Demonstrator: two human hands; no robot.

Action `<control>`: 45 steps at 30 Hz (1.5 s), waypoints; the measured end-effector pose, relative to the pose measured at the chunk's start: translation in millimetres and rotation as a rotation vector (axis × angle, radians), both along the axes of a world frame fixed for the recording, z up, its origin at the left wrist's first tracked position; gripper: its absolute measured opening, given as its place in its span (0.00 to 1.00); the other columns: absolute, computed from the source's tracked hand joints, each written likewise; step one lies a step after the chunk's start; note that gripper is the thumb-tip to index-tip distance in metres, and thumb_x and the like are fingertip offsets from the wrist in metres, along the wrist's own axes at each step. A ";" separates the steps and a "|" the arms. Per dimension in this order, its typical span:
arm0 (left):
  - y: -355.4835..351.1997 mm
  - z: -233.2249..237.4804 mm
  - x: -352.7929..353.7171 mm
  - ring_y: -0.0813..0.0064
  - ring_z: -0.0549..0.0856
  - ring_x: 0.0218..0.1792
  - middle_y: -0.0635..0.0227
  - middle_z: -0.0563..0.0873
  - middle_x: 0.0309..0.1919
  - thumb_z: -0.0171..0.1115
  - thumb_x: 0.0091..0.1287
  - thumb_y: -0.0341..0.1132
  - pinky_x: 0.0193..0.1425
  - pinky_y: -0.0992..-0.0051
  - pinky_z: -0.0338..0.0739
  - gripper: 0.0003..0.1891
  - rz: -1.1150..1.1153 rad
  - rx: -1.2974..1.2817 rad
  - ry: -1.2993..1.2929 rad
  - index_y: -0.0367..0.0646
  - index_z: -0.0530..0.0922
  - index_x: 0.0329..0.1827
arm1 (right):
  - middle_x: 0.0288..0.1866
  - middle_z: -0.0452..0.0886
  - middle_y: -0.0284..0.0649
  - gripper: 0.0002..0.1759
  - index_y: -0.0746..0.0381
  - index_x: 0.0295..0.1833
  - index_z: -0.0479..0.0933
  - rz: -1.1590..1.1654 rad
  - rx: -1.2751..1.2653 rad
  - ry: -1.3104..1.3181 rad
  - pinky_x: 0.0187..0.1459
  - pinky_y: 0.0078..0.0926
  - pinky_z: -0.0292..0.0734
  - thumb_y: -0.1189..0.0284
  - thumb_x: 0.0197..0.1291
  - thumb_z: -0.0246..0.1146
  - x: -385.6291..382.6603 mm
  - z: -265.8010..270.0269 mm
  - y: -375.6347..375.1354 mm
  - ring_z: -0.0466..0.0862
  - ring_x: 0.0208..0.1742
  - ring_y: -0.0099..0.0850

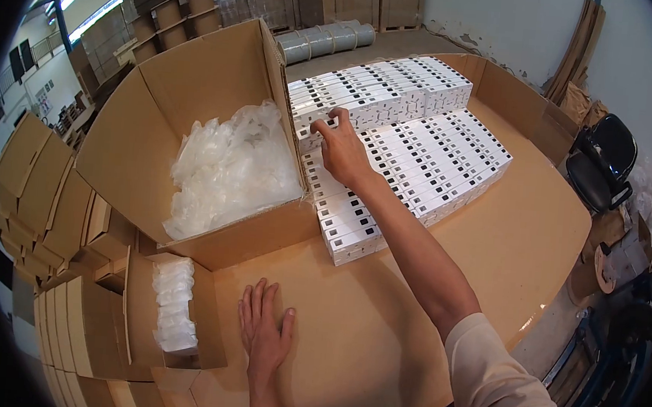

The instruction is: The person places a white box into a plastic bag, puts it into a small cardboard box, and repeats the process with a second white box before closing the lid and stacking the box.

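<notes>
Brown tabletop (532,212) extends past white boxes (445,155), right grip (344,153) parted above, left grip (265,335) spread.

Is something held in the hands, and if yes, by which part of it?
Nothing is visibly held: the left hand lies flat on the table, and the right hand is open over the white boxes, with nothing seen in its fingers.

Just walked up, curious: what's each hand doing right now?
Left hand: open, palm down on the cardboard.
Right hand: open, fingers bent over the white boxes; nothing seen in it.
</notes>
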State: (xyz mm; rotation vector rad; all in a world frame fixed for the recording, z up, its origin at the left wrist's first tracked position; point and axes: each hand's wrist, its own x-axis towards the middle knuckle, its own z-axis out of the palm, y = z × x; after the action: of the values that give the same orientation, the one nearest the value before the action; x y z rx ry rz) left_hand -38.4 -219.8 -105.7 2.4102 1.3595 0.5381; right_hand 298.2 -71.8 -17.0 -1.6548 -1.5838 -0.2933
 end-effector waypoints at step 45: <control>-9.3 4.0 -8.5 0.50 0.77 0.70 0.56 0.83 0.63 0.66 0.71 0.30 0.76 0.56 0.69 0.16 -0.021 0.001 -0.332 0.40 0.81 0.61 | 0.48 0.88 0.47 0.23 0.66 0.61 0.79 0.258 -0.005 0.719 0.27 0.23 0.74 0.73 0.63 0.76 -24.2 9.8 -151.0 0.78 0.22 0.19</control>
State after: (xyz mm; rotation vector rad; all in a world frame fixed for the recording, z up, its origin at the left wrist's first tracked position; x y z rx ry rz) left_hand -46.9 -229.2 -101.7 2.2076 1.1892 0.8866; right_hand 274.0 -222.7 -7.2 -1.3192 -1.2088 0.4028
